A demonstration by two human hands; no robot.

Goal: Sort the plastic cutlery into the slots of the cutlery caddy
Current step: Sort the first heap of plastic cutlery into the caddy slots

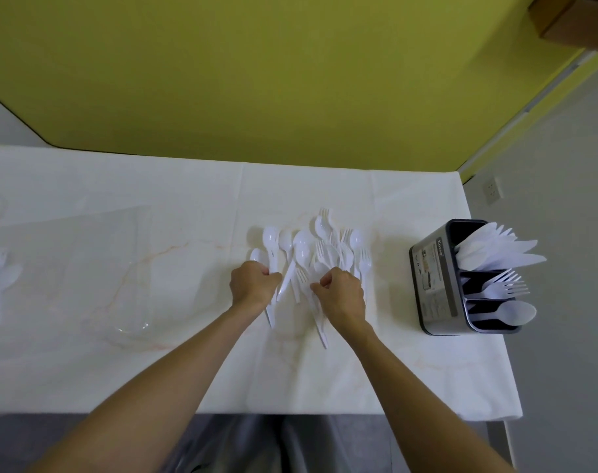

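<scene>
Left hand [255,284] grips a spoon [270,238] — right hand [340,293] pinches a handle [320,331] in the pile [325,247]

On the white marbled table [120,370], loose plastic cutlery [304,247] is spread centrally; a cutlery caddy [434,281] is set at three o'clock, a clear container [134,326] at nine.

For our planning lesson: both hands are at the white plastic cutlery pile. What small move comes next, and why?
Probably lift the right hand, with the white plastic piece it pinches, toward the grey slotted cutlery caddy: that hand is nearer, and its slots already hold sorted knives, forks and a spoon.
</scene>
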